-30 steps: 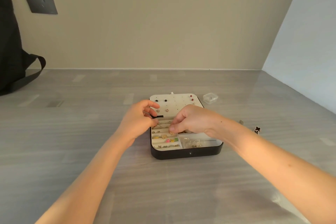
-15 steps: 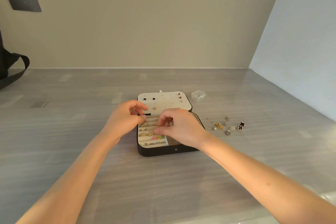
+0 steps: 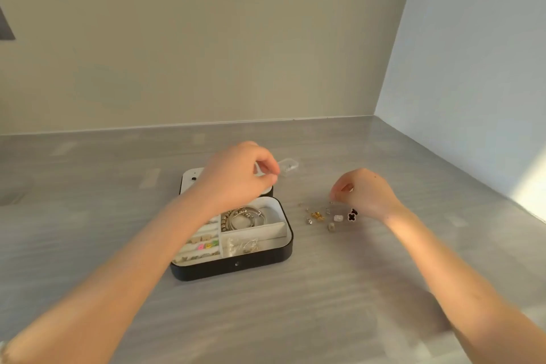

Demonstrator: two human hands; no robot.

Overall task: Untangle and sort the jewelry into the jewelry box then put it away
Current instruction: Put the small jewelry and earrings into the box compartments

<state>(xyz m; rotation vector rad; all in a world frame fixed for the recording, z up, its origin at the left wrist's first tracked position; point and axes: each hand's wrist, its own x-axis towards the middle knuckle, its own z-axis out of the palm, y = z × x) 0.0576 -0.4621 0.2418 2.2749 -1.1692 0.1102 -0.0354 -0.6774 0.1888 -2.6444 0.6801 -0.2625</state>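
Mid-sorting, the right hand (image 3: 366,195) pinched a small piece (image 3: 332,202) from loose jewelry (image 3: 317,215) beside the jewelry box (image 3: 236,267), the left hand (image 3: 236,177) curled, hold unclear; next probably needed careful slotting.

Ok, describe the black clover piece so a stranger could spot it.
Start at the black jewelry box on the grey table. Right of it lie small loose pieces. The clover piece sits nearest the right hand, the only black one.

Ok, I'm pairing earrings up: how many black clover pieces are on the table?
2. One black clover piece lies on the table by the right hand; the second touches it, nearer the camera. The hand may hide others.
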